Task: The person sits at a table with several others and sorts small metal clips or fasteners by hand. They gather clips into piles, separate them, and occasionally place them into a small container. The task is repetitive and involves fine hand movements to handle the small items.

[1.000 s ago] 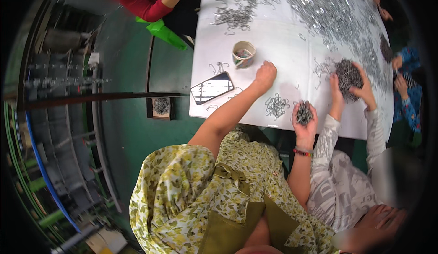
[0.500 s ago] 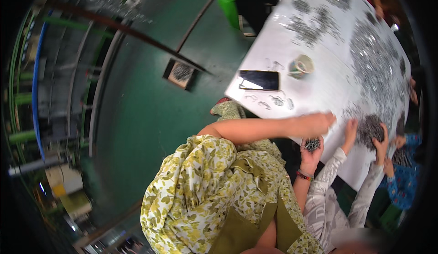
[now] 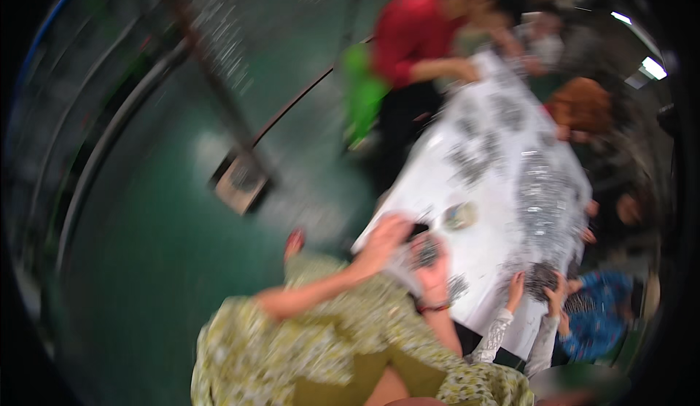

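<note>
My right hand [image 3: 432,278], with a beaded bracelet at its wrist, is cupped palm up around a clump of small dark metal pieces [image 3: 425,251] above the near edge of the table. Beside it on the left is my left hand [image 3: 385,240], its fingers smeared by motion, so their hold cannot be made out. A dark phone [image 3: 418,229] on the white tabletop [image 3: 477,249] is partly hidden behind my hands. Near my right wrist lies a small heap of metal pieces [image 3: 458,287]. Beyond my hands stands a round tub [image 3: 459,216].
At right, a co-worker's hands [image 3: 536,293] surround a dark pile of metal pieces [image 3: 541,280]. More metal pieces [image 3: 541,194] spread along the table. Other people sit around it, one in a red top [image 3: 412,34]. A box [image 3: 240,184] stands on the green floor.
The view has swung, bringing more of the table's far end and more people into sight. My left hand has moved left, from above the bare tabletop to beside the phone. My right hand still cradles the pieces.
</note>
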Action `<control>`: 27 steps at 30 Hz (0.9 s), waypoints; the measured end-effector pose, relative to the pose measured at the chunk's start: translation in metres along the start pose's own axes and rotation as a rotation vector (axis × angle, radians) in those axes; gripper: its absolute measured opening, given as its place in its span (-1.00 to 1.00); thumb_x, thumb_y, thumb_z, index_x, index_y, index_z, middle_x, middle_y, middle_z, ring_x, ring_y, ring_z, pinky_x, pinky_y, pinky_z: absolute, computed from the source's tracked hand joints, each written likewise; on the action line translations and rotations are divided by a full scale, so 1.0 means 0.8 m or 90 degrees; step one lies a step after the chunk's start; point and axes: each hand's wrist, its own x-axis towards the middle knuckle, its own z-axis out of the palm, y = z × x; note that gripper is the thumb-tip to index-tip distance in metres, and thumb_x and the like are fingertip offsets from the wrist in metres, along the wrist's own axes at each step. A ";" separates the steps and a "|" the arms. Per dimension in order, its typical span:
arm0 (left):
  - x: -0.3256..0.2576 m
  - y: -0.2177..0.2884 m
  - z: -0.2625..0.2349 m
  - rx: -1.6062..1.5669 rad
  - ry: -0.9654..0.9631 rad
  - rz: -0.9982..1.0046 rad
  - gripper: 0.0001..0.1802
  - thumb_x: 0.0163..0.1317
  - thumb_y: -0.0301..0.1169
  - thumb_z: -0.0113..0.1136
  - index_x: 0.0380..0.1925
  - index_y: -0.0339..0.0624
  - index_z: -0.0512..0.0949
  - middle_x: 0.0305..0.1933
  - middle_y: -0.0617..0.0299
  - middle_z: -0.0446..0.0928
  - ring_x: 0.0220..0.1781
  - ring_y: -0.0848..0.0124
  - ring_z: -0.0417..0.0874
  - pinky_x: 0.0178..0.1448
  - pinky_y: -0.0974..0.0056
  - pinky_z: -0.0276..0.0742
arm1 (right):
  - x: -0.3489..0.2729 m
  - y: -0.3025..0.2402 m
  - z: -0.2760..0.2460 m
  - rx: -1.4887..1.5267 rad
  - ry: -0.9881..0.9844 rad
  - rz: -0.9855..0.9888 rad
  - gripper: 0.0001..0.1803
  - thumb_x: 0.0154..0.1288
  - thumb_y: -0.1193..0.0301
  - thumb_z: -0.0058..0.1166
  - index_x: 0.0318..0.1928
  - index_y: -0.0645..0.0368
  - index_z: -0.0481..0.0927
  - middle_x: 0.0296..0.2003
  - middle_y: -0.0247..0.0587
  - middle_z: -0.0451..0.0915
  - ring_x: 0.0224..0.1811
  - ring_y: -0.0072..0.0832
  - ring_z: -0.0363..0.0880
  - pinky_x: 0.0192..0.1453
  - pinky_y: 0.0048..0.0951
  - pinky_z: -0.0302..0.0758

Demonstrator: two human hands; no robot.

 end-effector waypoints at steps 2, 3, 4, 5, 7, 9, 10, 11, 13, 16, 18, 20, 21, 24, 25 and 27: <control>0.008 0.007 -0.051 -0.322 0.072 -0.229 -0.40 0.48 -0.01 -0.23 0.27 -0.27 0.32 0.32 0.10 0.33 0.40 0.24 0.28 0.44 0.10 0.23 | 0.060 0.027 0.009 -0.114 -0.084 0.051 -0.72 0.32 0.35 0.01 -0.19 0.39 0.54 -0.25 0.07 0.63 -0.23 -0.13 0.63 -0.11 -0.21 0.66; 0.011 -0.003 -0.069 -0.372 0.036 -0.243 -0.33 0.46 0.05 -0.23 0.31 -0.29 0.26 0.35 0.08 0.31 0.39 0.25 0.27 0.44 0.11 0.21 | 0.064 0.054 0.034 -0.105 0.016 0.018 -0.73 0.31 0.35 0.03 -0.17 0.36 0.52 -0.25 0.05 0.60 -0.24 -0.19 0.61 -0.10 -0.20 0.65; 0.013 0.015 -0.075 -0.372 0.072 -0.261 -0.33 0.47 0.05 -0.27 0.30 -0.31 0.27 0.34 0.05 0.32 0.41 0.25 0.26 0.47 0.08 0.13 | 0.071 0.076 0.052 -0.116 0.016 0.006 -0.74 0.33 0.36 0.02 -0.14 0.35 0.53 -0.25 0.05 0.61 -0.22 -0.18 0.61 -0.08 -0.19 0.64; 0.019 0.021 -0.086 -0.366 0.078 -0.229 -0.31 0.47 0.06 -0.30 0.28 -0.33 0.28 0.33 0.01 0.33 0.39 0.22 0.28 0.48 0.07 0.10 | 0.088 0.090 0.050 -0.083 0.001 0.028 -0.75 0.34 0.37 0.02 -0.15 0.34 0.54 -0.22 0.03 0.62 -0.21 -0.17 0.62 -0.07 -0.17 0.65; 0.033 0.027 -0.114 -0.347 0.052 -0.139 -0.31 0.47 0.07 -0.31 0.27 -0.34 0.29 0.32 0.00 0.34 0.39 0.20 0.29 0.48 0.07 0.10 | 0.108 0.125 0.063 -0.002 -0.021 0.092 -0.77 0.36 0.36 0.01 -0.19 0.29 0.58 -0.22 -0.03 0.64 -0.18 -0.16 0.63 -0.04 -0.16 0.65; 0.041 0.033 -0.107 -0.382 -0.030 -0.135 -0.31 0.48 0.07 -0.34 0.24 -0.33 0.32 0.31 -0.02 0.35 0.39 0.16 0.29 0.49 0.08 0.09 | 0.073 0.137 0.071 -0.046 -0.022 0.019 -0.78 0.36 0.35 0.01 -0.21 0.27 0.60 -0.25 -0.07 0.65 -0.16 -0.16 0.63 -0.03 -0.18 0.65; 0.047 0.045 -0.125 -0.337 -0.021 -0.100 -0.31 0.48 0.07 -0.34 0.24 -0.34 0.32 0.32 -0.02 0.35 0.40 0.16 0.28 0.49 0.08 0.09 | 0.095 0.147 0.060 -0.012 -0.074 0.062 -0.76 0.38 0.36 -0.02 -0.14 0.28 0.58 -0.18 0.01 0.64 -0.09 -0.10 0.63 0.04 -0.07 0.62; 0.051 0.059 -0.137 -0.294 -0.011 -0.067 -0.31 0.48 0.07 -0.35 0.24 -0.34 0.32 0.32 -0.03 0.35 0.41 0.16 0.27 0.49 0.08 0.09 | 0.112 0.152 0.054 0.005 -0.101 0.103 -0.76 0.37 0.36 -0.01 -0.15 0.30 0.57 -0.18 0.01 0.64 -0.09 -0.08 0.63 0.05 -0.06 0.62; 0.053 0.067 -0.143 -0.248 -0.012 -0.053 -0.32 0.49 0.06 -0.37 0.22 -0.34 0.34 0.32 -0.04 0.36 0.42 0.15 0.27 0.49 0.07 0.09 | 0.111 0.157 0.051 0.019 -0.103 0.110 -0.76 0.36 0.37 0.01 -0.18 0.33 0.57 -0.20 0.05 0.63 -0.09 -0.04 0.62 0.06 -0.03 0.61; 0.058 0.054 -0.134 -0.253 -0.030 -0.124 -0.35 0.49 0.03 -0.36 0.21 -0.32 0.34 0.31 -0.05 0.37 0.39 0.13 0.31 0.46 0.05 0.17 | 0.091 0.141 0.038 -0.004 -0.049 0.010 -0.79 0.33 0.39 0.03 -0.21 0.30 0.58 -0.22 0.07 0.63 -0.12 -0.07 0.61 -0.01 -0.07 0.63; 0.062 0.028 -0.132 -0.322 -0.031 -0.229 -0.43 0.48 -0.04 -0.25 0.20 -0.30 0.36 0.29 -0.05 0.39 0.33 0.14 0.38 0.41 0.06 0.25 | 0.075 0.123 0.032 -0.003 -0.057 -0.008 -0.78 0.32 0.38 0.04 -0.21 0.31 0.58 -0.22 0.07 0.62 -0.11 -0.07 0.61 -0.01 -0.06 0.62; 0.057 0.011 -0.116 -0.415 -0.059 -0.383 -0.48 0.45 -0.12 -0.16 0.21 -0.29 0.35 0.22 -0.03 0.44 0.27 0.16 0.43 0.37 0.06 0.31 | 0.060 0.094 0.016 -0.029 -0.028 -0.057 -0.78 0.30 0.39 0.04 -0.21 0.32 0.57 -0.21 0.08 0.62 -0.11 -0.06 0.61 0.00 -0.04 0.62; 0.052 0.006 -0.103 -0.407 -0.057 -0.419 -0.51 0.44 -0.13 -0.15 0.16 -0.27 0.39 0.18 0.00 0.47 0.25 0.17 0.45 0.35 0.06 0.31 | 0.053 0.079 0.013 -0.010 -0.050 -0.058 -0.76 0.32 0.39 0.00 -0.15 0.34 0.55 -0.13 0.11 0.61 -0.07 0.01 0.61 0.06 0.02 0.60; 0.042 -0.037 -0.079 -0.574 -0.182 -0.548 -0.64 0.44 -0.15 -0.16 -0.02 -0.15 0.46 0.09 0.10 0.52 0.19 0.20 0.48 0.33 0.06 0.31 | 0.031 0.049 0.009 -0.016 -0.079 -0.058 -0.77 0.33 0.40 -0.02 -0.18 0.35 0.54 -0.16 0.09 0.62 -0.10 -0.02 0.63 0.04 0.00 0.62; 0.038 -0.048 -0.070 -0.668 -0.236 -0.601 -0.68 0.45 -0.16 -0.16 -0.08 -0.11 0.48 0.06 0.15 0.54 0.18 0.21 0.49 0.33 0.06 0.31 | 0.036 0.037 0.000 -0.008 -0.081 -0.076 -0.78 0.33 0.41 -0.02 -0.18 0.35 0.55 -0.19 0.07 0.63 -0.12 -0.04 0.63 0.02 -0.04 0.63; 0.030 -0.023 -0.015 -0.459 -0.093 -0.572 -0.72 0.46 -0.15 -0.18 -0.18 0.00 0.48 0.02 0.22 0.55 0.15 0.23 0.49 0.33 0.06 0.30 | 0.023 0.027 0.014 -0.002 -0.079 -0.061 -0.79 0.32 0.43 -0.02 -0.20 0.36 0.56 -0.24 0.03 0.65 -0.15 -0.10 0.65 0.00 -0.13 0.63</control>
